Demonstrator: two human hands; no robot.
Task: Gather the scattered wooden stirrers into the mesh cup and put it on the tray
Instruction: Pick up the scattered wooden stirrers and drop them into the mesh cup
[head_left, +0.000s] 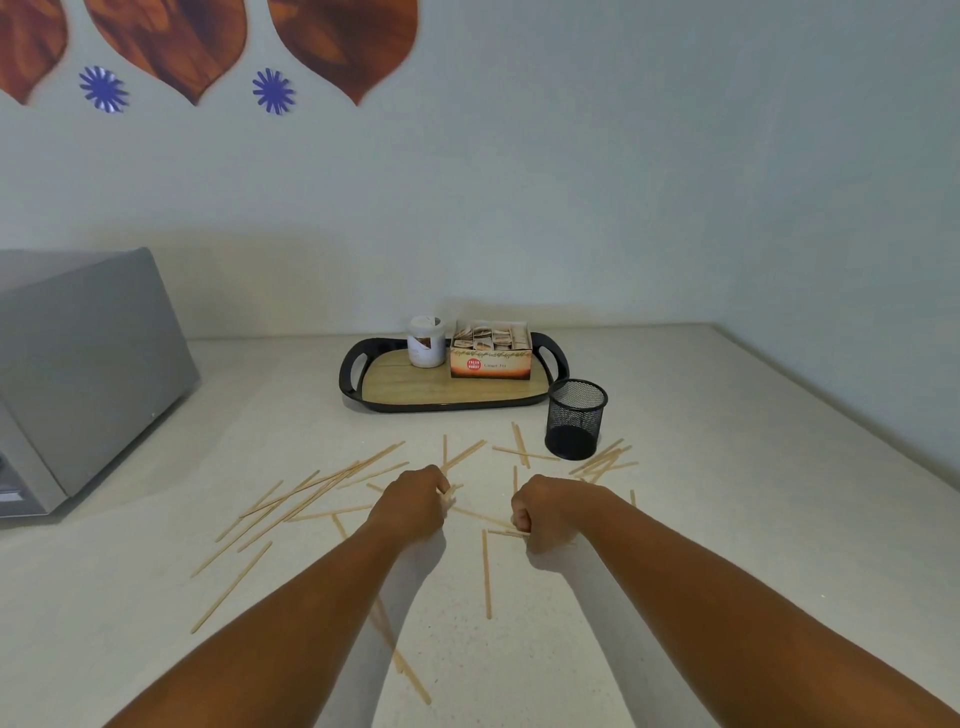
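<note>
Reaching out over the pale counter (675, 519), both forearms come in from 6 o'clock and meet near the middle of the view. The left hand (410, 501) is curled knuckles-up, its grip clenched round the ends of a few wooden stirrers (311, 493) at its fingertips. The right hand (543, 512) is curled too, its grip pinching one or two stirrers that lie flat under the fingers and stick out toward 9 o'clock.

Most stirrers lie loose on the counter: a long fan of them at 9 o'clock of the left hand, a few crossed ones at 12 o'clock of both hands, a small heap at 2 o'clock of the right hand, one lone stick between the forearms and several more under the left forearm toward 6 o'clock.

The mesh cup (575, 418) stands upright on the counter at 1 o'clock of the right hand, just beside the near right corner of the tray (405, 387); no stirrers show in it. The tray, black-rimmed with a wooden floor, sits at 12 o'clock of the hands and carries a white jar (426, 342) and a box of sachets (491, 353) along its far side. A grey appliance (78, 364) stands at 9 o'clock by the wall.
</note>
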